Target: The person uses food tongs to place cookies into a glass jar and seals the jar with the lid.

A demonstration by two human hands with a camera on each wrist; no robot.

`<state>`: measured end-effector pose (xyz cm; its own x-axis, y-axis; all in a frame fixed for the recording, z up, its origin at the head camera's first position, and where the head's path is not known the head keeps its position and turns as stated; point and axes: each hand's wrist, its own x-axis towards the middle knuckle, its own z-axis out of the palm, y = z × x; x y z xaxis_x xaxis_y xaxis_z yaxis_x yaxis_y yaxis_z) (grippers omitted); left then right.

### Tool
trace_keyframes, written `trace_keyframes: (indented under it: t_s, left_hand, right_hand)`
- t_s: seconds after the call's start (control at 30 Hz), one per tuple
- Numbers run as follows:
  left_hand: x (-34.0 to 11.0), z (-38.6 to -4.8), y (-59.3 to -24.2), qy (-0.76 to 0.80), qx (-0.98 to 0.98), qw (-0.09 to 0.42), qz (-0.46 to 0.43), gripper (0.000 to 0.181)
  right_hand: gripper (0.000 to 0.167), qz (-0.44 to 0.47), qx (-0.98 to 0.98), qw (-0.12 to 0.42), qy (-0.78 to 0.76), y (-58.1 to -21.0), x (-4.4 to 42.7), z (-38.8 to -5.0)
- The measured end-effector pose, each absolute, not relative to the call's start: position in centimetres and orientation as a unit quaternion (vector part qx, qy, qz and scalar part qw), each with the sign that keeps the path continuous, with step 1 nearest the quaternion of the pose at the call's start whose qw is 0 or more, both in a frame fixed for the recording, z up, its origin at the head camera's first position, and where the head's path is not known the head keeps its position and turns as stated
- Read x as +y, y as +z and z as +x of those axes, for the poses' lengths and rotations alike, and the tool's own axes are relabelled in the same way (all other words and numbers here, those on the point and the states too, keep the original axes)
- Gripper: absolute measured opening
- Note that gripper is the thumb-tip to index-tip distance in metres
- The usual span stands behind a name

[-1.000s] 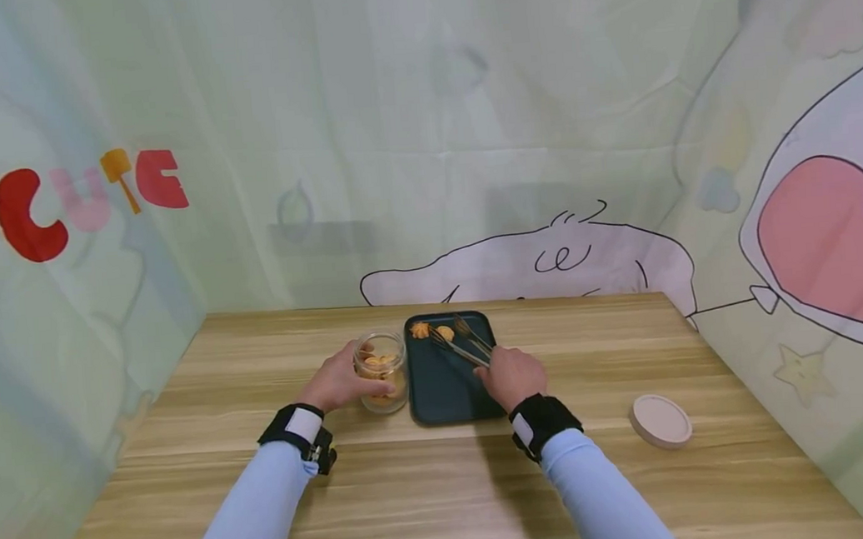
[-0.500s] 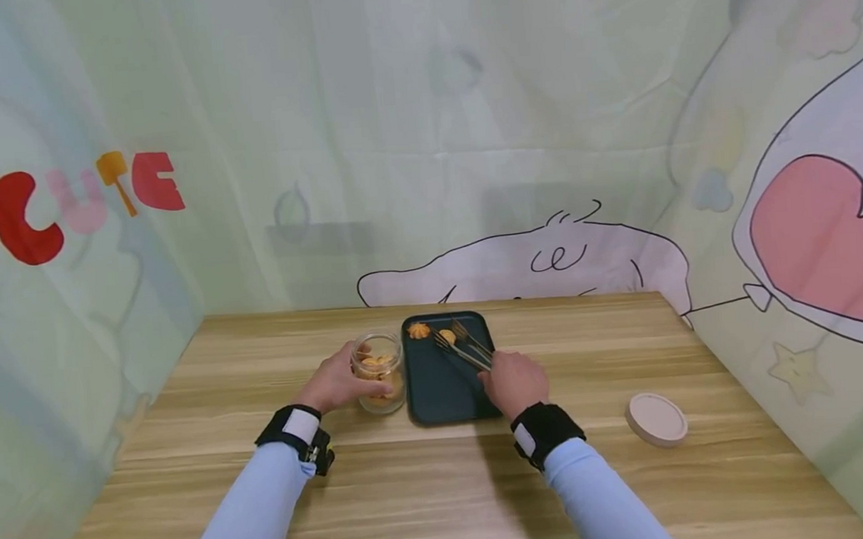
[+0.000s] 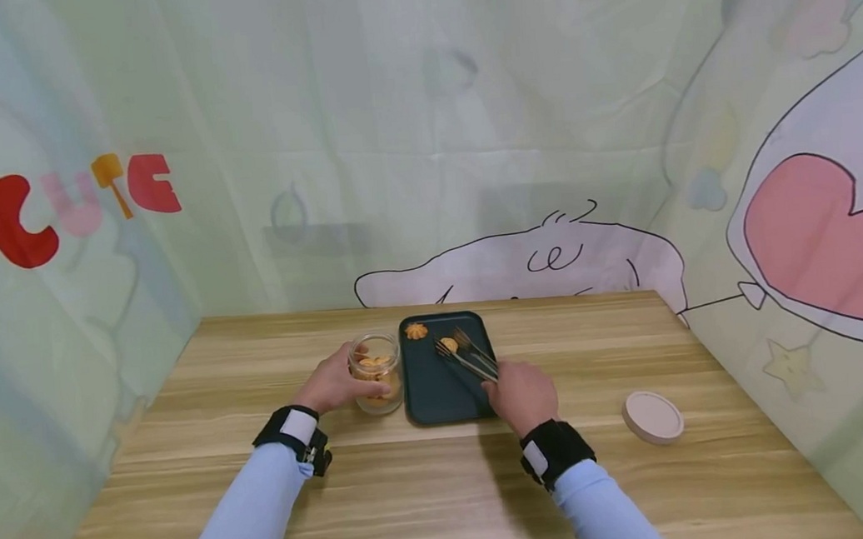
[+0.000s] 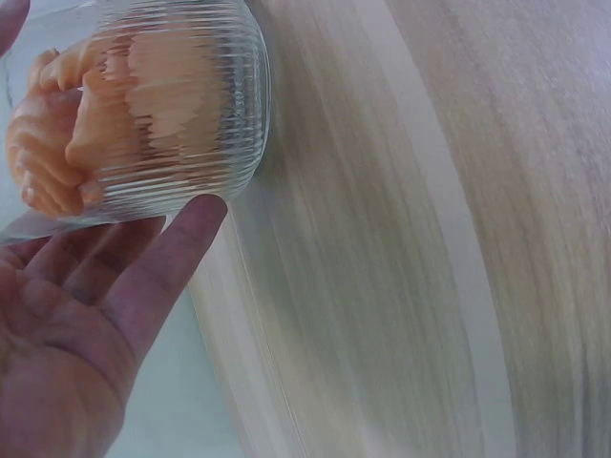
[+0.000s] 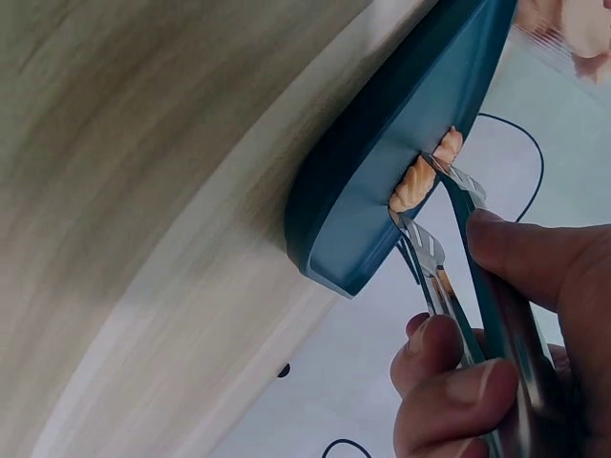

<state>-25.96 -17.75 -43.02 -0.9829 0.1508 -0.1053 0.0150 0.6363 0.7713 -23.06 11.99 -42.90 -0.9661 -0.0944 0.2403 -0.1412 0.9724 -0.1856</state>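
In the head view my left hand [image 3: 340, 382] holds a ribbed glass jar [image 3: 378, 397] upright on the table, thumb and fingers around its side. Piped orange-brown cookies [image 4: 57, 143] fill part of the jar. My right hand [image 3: 525, 395] grips metal tongs [image 3: 476, 370] with fork-like ends, reaching over a dark blue-green tray [image 3: 440, 397]. A cookie [image 5: 413, 185] sits between the tong tips, which appear to touch it in the right wrist view. Another cookie [image 3: 416, 331] lies in the tray's far left corner.
A round pale lid [image 3: 653, 417] lies to the right on the wood-grain table [image 3: 388, 506]. The jar stands right beside the tray's left edge. A printed cloth backdrop [image 3: 407, 137] rises behind and at both sides of the table.
My right hand has drawn slightly nearer and to the right with the tongs. The cookie between their tips has shifted a little the same way; my left hand and the jar stay put.
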Motion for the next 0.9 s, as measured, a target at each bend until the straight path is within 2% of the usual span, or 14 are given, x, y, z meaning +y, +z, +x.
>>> trace_keyframes:
  t_s: [0.9]
  left_hand:
    - [-17.7, -26.0, -43.1, 0.436, 0.895, 0.084, 0.042, 0.088]
  right_hand:
    - [0.028, 0.046, -0.977, 0.139, 0.155, -42.2, 12.9, -21.2]
